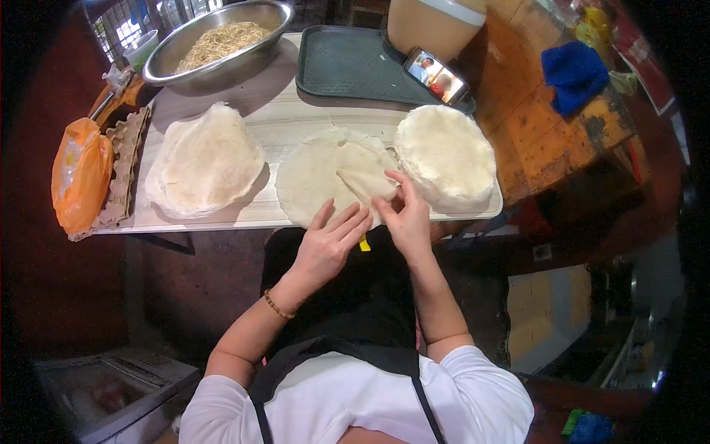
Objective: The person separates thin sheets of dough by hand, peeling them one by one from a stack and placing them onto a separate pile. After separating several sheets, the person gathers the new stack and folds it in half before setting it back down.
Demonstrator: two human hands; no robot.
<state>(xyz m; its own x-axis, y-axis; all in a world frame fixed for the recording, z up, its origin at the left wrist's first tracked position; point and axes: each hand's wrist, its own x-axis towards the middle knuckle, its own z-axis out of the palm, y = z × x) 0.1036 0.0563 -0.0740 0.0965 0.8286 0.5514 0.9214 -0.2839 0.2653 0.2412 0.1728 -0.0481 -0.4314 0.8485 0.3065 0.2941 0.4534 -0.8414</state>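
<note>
A thin round wrapper sheet lies on the pale table in front of me, its right part lifted into a fold. My left hand rests on the near edge of this sheet with fingers stretched out flat. At the sheet's right side, my right hand pinches the folded edge between thumb and fingers. Close by on the right is a thick round stack of wrappers. Another pile of wrappers, more uneven at its rim, sits to the left.
A steel bowl of noodles stands at the back left. Behind the sheet lies a dark tray, with a phone propped against a beige container. Egg cartons and an orange bag line the left edge.
</note>
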